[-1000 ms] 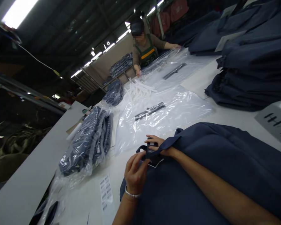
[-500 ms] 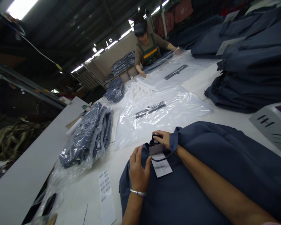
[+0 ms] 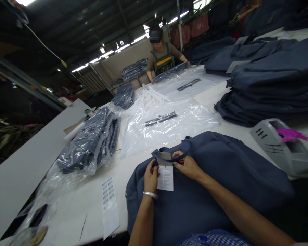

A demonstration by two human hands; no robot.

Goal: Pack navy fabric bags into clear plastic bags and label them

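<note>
A dark blue fabric bag (image 3: 207,194) lies in front of me, with its strap handle (image 3: 185,148) at the upper edge. From the handle hangs a white printed hang tag (image 3: 166,180) under a grey card (image 3: 165,157). The fingers of my left hand (image 3: 151,177), with a bracelet on the wrist, are closed on the tag's left edge. My right hand (image 3: 188,167) is at the tag's right side, the strap running between its thumb and forefinger. Its fingertips are close to the grey card; whether they also grip it is unclear.
Beyond the bag lies a clear plastic bag (image 3: 136,133). Wrapped dark blue goods (image 3: 86,143) and a barcode label sheet (image 3: 109,205) lie left. A stack of blue bags (image 3: 267,92) and a grey holder (image 3: 267,143) stand right. A co-worker (image 3: 160,56) handles plastic across the table.
My right hand has drawn back from the black piece inside the handle loop to the tag's right side. My left hand has closed on the tag, which now hangs straighter. The view has shifted.
</note>
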